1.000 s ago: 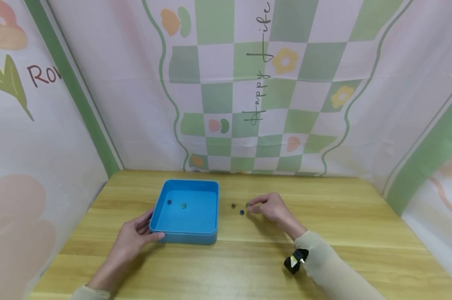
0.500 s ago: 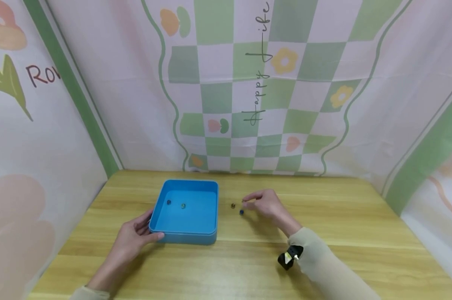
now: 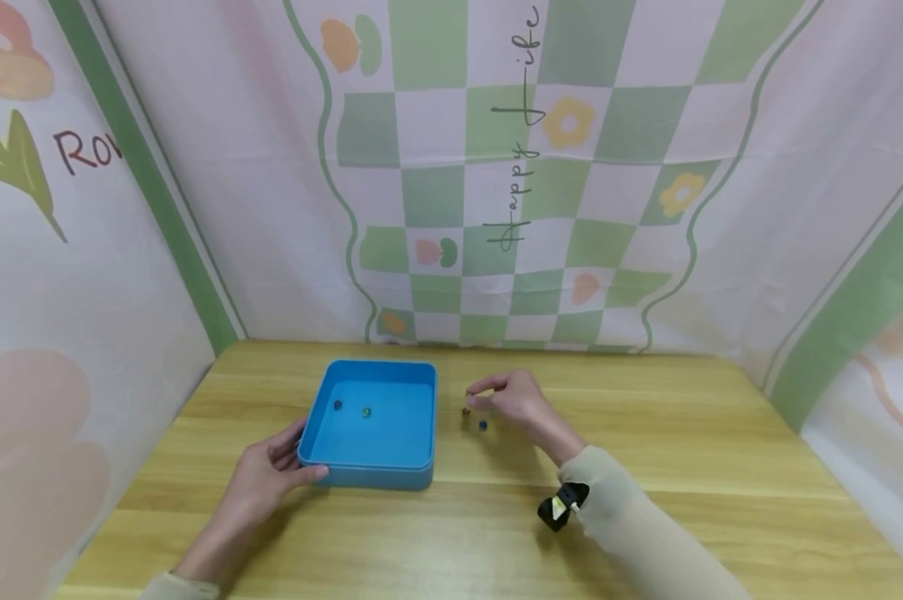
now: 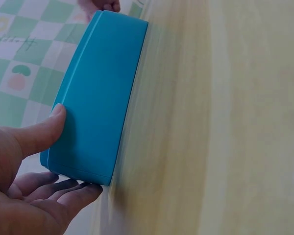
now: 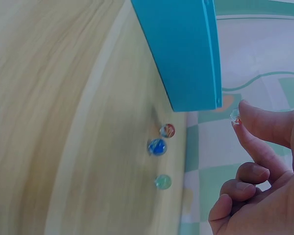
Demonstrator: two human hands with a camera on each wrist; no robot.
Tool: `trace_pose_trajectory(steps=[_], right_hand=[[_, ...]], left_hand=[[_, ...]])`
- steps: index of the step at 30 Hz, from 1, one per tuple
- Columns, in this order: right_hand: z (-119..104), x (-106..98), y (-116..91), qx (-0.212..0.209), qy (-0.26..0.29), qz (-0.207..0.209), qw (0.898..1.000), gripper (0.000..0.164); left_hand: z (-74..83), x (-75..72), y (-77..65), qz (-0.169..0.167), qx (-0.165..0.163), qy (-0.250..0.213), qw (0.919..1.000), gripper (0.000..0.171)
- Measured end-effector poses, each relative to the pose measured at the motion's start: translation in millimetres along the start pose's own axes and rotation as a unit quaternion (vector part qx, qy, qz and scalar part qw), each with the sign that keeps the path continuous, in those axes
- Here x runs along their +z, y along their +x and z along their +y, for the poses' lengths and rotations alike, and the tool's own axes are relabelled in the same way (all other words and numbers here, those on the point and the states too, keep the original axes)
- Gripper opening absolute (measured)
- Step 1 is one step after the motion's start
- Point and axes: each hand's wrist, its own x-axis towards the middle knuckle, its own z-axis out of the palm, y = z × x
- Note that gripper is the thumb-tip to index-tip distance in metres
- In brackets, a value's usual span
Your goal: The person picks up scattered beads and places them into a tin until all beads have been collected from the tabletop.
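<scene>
My right hand [image 3: 515, 397] pinches a small clear glass marble [image 5: 235, 116] between thumb and forefinger, raised above the table to the right of the blue box [image 3: 416, 479]. Below it on the table lie a reddish-brown marble [image 5: 167, 130], a blue marble [image 5: 157, 147] and a pale green marble [image 5: 162, 182]; the hand mostly hides the green one in the head view. My left hand [image 3: 260, 479] grips the box's near left corner, thumb on the front wall and fingers along the side. Inside the box rest a dark marble [image 3: 337, 405] and a greenish marble [image 3: 366, 412].
The wooden table [image 3: 646, 433] runs back to a hanging cloth [image 3: 496, 208] with green checks. A black wrist camera [image 3: 560, 506] is strapped at the right sleeve. The box walls stand low, and its top is uncovered.
My right hand has moved left and slightly up, away from the marbles' right side and closer to the box, with a marble in its pinch. The left hand and box stay put.
</scene>
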Motion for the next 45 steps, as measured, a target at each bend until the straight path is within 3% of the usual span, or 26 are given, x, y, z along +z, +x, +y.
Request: trace_pose_trajectory(steps=[9,33,45], right_hand=[[-11,8,2,-0.004,0.014,-0.008,1.0,0.02],[-55,48,13,-0.06,-0.03,-0.02,0.998,0.012],[-72,71,27,-0.044,-0.024,-0.039,0.998,0.012]], left_hand=[[-0.2,-0.3,-0.1,0.001,0.0,0.001,1.0,0.09],[-2.0,-0.7,0.8,0.002,-0.003,0.003,1.0,0.091],[-1.6,-0.3,0.8,0.002,0.001,0.006,1.0,0.091]])
